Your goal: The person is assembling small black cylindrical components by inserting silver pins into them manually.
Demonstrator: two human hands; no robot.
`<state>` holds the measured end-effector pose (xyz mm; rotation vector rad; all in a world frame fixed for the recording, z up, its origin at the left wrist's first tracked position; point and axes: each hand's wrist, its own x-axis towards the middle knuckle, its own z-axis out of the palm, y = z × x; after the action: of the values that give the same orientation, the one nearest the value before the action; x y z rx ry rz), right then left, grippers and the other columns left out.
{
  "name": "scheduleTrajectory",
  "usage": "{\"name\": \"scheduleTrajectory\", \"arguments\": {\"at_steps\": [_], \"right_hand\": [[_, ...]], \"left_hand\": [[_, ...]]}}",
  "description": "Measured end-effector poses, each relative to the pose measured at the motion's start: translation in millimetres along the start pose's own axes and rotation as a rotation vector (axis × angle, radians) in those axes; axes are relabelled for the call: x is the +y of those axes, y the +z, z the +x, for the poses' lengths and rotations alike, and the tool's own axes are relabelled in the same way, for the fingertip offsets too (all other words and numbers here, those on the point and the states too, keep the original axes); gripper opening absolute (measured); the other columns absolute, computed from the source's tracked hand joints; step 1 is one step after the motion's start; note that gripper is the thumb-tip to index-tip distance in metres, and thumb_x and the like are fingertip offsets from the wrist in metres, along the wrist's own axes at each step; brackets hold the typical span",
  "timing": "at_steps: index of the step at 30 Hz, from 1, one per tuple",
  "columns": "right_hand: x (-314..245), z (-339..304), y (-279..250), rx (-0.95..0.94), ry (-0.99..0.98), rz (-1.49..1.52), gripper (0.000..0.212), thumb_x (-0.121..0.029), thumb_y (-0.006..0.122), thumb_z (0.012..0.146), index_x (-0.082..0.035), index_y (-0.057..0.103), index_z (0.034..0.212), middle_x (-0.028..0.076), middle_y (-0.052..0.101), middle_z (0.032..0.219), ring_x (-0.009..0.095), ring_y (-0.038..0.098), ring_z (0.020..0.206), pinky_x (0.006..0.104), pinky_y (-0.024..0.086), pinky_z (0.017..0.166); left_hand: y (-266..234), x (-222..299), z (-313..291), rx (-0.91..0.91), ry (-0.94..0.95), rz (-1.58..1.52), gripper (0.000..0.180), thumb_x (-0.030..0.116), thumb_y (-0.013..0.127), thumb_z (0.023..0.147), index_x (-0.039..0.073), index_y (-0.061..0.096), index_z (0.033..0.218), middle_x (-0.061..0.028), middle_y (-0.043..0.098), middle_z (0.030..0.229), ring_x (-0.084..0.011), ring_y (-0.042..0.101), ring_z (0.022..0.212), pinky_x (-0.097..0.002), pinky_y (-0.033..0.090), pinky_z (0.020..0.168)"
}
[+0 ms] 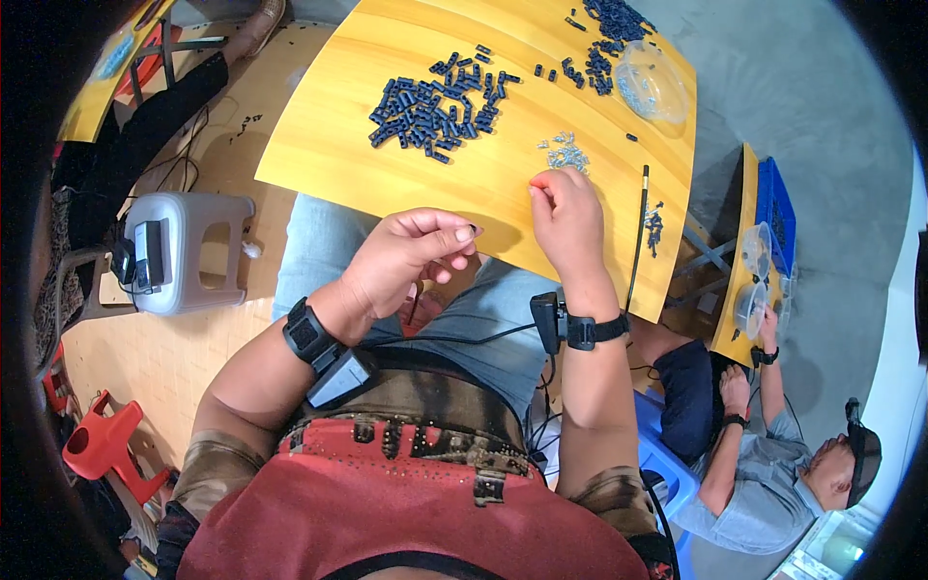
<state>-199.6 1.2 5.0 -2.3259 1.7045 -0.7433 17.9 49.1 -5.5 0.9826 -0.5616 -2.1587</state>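
My left hand (416,249) hovers just off the near edge of the yellow table (329,145), thumb and forefinger pinched on a small dark piece (475,230), mostly covered by the fingertips. My right hand (568,220) is over the table edge with its fingers curled together, right beside a little heap of small silvery metal parts (564,152). Whatever its fingers may hold is too small to make out. Farther in, to the left, lies a large pile of black block-shaped plastic parts (416,114).
A clear round tub (650,85) with small metal parts stands at the far right, beside another black pile (619,19). A thin dark rod (643,217) lies near small dark bits (654,229). A grey stool (184,253) is left; a co-worker (764,474) sits right.
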Motion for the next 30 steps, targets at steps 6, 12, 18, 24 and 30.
{"name": "scheduleTrajectory", "arguments": {"at_steps": [6, 12, 18, 24, 30], "right_hand": [[-24.4, -8.8, -14.0, -0.01, 0.227, 0.361, 0.005, -0.004, 0.061, 0.08, 0.0, 0.06, 0.083, 0.01, 0.061, 0.075, 0.023, 0.06, 0.067, 0.0313, 0.048, 0.061], [-45.1, -27.7, -25.0, -0.106, 0.29, 0.748, 0.007, -0.003, 0.064, 0.081, 0.001, 0.063, 0.086, 0.004, 0.064, 0.075, 0.007, 0.057, 0.066, 0.0221, 0.046, 0.06], [-54.7, -40.2, -29.4, -0.156, 0.286, 0.843, 0.008, 0.001, 0.065, 0.079, 0.0, 0.065, 0.087, 0.005, 0.063, 0.079, 0.009, 0.059, 0.071, 0.0221, 0.047, 0.062], [-60.8, -46.2, -35.5, -0.135, 0.136, 0.75, 0.011, 0.003, 0.064, 0.077, 0.0, 0.065, 0.088, 0.008, 0.063, 0.082, 0.014, 0.06, 0.07, 0.0238, 0.048, 0.062], [-76.7, -50.2, -47.5, -0.101, 0.021, 0.559, 0.014, 0.005, 0.061, 0.076, -0.001, 0.064, 0.087, 0.011, 0.062, 0.081, 0.019, 0.061, 0.069, 0.0264, 0.048, 0.061]], "left_hand": [[4.5, -1.4, -3.8, -0.005, 0.053, 0.07, 0.016, 0.015, 0.064, 0.087, 0.004, 0.065, 0.098, -0.0036, 0.065, 0.082, -0.0093, 0.059, 0.068, -0.0226, 0.05, 0.06], [7.2, -5.6, -8.0, -0.045, 0.14, 0.149, 0.019, 0.014, 0.066, 0.085, 0.001, 0.065, 0.1, -0.0032, 0.065, 0.081, -0.0083, 0.059, 0.068, -0.022, 0.05, 0.062], [12.7, -4.9, -15.3, -0.09, 0.17, 0.227, 0.017, 0.012, 0.066, 0.085, 0.001, 0.066, 0.098, -0.0019, 0.066, 0.079, -0.0069, 0.059, 0.067, -0.0204, 0.05, 0.062], [13.4, -7.9, -20.0, -0.088, 0.167, 0.274, 0.016, 0.012, 0.066, 0.085, 0.002, 0.066, 0.098, -0.0012, 0.065, 0.078, -0.0059, 0.059, 0.066, -0.0198, 0.049, 0.061], [16.5, -10.0, -25.4, -0.064, 0.166, 0.328, 0.016, 0.011, 0.066, 0.085, 0.002, 0.066, 0.097, -0.0008, 0.065, 0.078, -0.0054, 0.059, 0.068, -0.0195, 0.049, 0.061]]}}
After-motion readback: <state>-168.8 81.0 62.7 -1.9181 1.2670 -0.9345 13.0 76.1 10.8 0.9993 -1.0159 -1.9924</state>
